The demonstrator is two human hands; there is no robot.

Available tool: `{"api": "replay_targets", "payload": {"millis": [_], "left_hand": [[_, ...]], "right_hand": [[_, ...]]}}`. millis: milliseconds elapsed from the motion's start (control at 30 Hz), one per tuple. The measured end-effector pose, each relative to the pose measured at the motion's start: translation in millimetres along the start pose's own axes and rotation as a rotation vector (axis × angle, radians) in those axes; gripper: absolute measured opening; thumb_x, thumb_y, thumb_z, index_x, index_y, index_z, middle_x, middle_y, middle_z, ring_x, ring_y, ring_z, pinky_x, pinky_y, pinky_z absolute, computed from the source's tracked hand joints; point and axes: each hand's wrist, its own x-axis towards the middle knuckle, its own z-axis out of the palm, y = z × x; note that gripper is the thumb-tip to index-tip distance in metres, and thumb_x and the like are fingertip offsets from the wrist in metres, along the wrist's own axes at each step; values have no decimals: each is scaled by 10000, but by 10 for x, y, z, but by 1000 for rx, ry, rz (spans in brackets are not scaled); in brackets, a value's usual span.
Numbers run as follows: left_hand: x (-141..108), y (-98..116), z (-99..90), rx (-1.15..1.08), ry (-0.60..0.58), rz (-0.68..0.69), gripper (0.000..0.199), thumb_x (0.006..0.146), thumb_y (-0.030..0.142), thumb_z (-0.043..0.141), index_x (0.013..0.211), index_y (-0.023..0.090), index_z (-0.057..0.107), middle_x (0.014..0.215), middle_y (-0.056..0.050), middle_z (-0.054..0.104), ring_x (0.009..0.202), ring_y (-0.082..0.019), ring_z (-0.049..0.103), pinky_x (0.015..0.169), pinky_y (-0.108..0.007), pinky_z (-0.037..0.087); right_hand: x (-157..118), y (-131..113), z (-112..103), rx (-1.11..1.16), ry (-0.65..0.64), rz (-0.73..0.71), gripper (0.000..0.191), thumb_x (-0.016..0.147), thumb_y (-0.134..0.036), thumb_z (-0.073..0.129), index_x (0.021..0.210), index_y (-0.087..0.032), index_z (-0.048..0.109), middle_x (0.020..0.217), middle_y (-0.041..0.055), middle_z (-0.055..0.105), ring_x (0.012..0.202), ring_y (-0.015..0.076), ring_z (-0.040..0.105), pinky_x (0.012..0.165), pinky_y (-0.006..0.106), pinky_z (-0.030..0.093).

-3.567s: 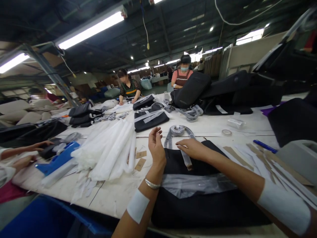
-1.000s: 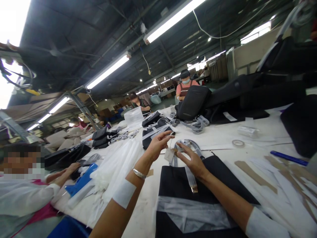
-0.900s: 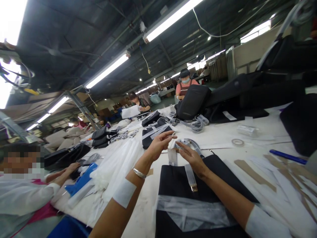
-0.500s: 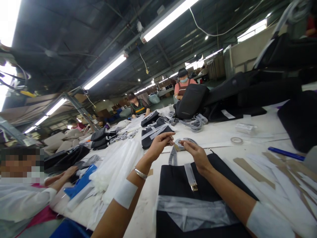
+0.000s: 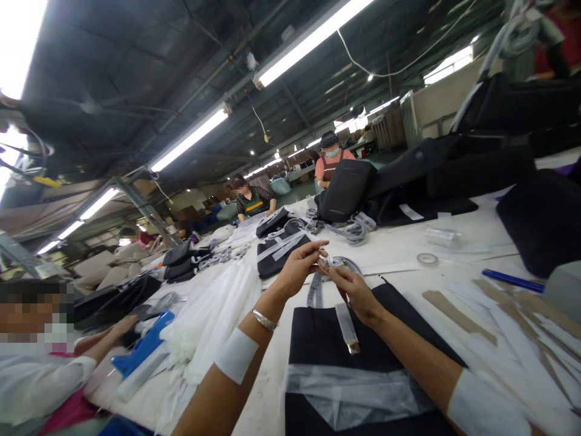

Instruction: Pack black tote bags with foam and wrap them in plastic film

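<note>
My left hand (image 5: 303, 266) and my right hand (image 5: 356, 293) meet above the table, fingertips pinched around something small that I cannot make out. Behind them lies a coiled grey strap (image 5: 345, 264), and a loop of it hangs down just left of my right hand. Below my hands a black bag (image 5: 318, 339) lies flat, with clear wrapping (image 5: 358, 387) across its lower part. On its upper part a wrapped strap (image 5: 345, 324) ends in a gold-coloured buckle (image 5: 353, 347).
White wrapping sheets (image 5: 213, 315) lie to the left, near a co-worker's hand (image 5: 124, 325). To the right are a tape roll (image 5: 427, 260), a blue pen (image 5: 512, 281) and brown strips (image 5: 458, 315). Black bags (image 5: 347, 191) stand farther back.
My hands have come together, the right one moving left until its fingertips meet the left's. The view has shifted slightly.
</note>
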Motion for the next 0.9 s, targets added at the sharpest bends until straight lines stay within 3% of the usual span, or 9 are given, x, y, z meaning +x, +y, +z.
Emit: {"api": "replay_targets", "payload": {"millis": [100, 200, 300, 400, 467, 567, 733, 833, 900], "left_hand": [[-11, 46, 2, -41, 16, 18, 374, 788, 273, 748, 1149, 190, 697, 942, -28, 594, 669, -61, 543, 651, -206, 471], [-4, 89, -17, -104, 65, 33, 357, 771, 238, 756, 1119, 183, 706, 904, -14, 597, 645, -44, 534, 650, -186, 463], [5, 112, -43, -175, 130, 21, 375, 738, 201, 769, 1106, 175, 705, 874, -11, 613, 610, -35, 519, 606, -166, 443], [-5, 122, -61, -177, 175, 11, 394, 713, 178, 768, 1100, 160, 700, 937, -40, 658, 514, -3, 420, 452, -128, 305], [-23, 124, -68, -145, 185, 7, 395, 718, 195, 762, 1105, 153, 695, 1025, -79, 685, 458, 15, 315, 392, -140, 183], [-51, 105, -68, -101, 155, -18, 403, 737, 235, 757, 1127, 161, 687, 1141, -114, 689, 437, 19, 238, 378, -168, 134], [-66, -10, -25, -102, 92, -45, 400, 744, 229, 760, 1133, 171, 687, 1063, -78, 689, 467, 10, 332, 398, -154, 217], [-57, -100, -1, -144, 87, -38, 392, 740, 198, 756, 1124, 155, 689, 967, -50, 664, 575, -27, 491, 521, -159, 402], [-46, -163, -19, -177, 105, -31, 384, 733, 168, 746, 1112, 144, 689, 927, -40, 649, 658, -61, 562, 641, -198, 485]], "right_hand": [[24, 113, -2, -38, -63, -59, 386, 785, -500, 717, 1058, -227, 718, 845, 23, 727, 874, 224, 687, 844, 350, 540], [62, 260, -19, -175, 23, -143, 375, 723, -399, 779, 1049, -225, 719, 1083, 66, 735, 1045, 265, 668, 991, 427, 489], [66, 326, -34, -363, 104, -222, 280, 785, -368, 716, 1033, -241, 737, 1078, 70, 747, 1041, 279, 675, 998, 479, 486], [32, 271, -39, -441, 87, -306, 280, 842, -396, 663, 1079, -266, 734, 1129, 57, 734, 1104, 269, 652, 1041, 473, 460], [8, 199, -40, -419, 54, -290, 344, 864, -438, 639, 1159, -274, 706, 1215, 54, 699, 1175, 264, 612, 1081, 467, 424], [-7, 107, -37, -298, 18, -202, 407, 901, -493, 581, 1237, -277, 664, 1324, 57, 636, 1286, 264, 526, 1143, 476, 340], [14, 106, -3, 39, -63, -93, 571, 822, -512, 689, 1326, -265, 589, 1377, 80, 593, 1321, 266, 492, 1129, 453, 360], [28, 152, 8, 98, -94, 6, 654, 746, -494, 765, 1324, -245, 587, 1165, 76, 706, 1159, 262, 618, 1011, 409, 476], [35, 177, 0, 63, -50, 95, 588, 718, -508, 774, 1217, -218, 664, 975, 60, 739, 971, 253, 684, 872, 381, 539]]}}
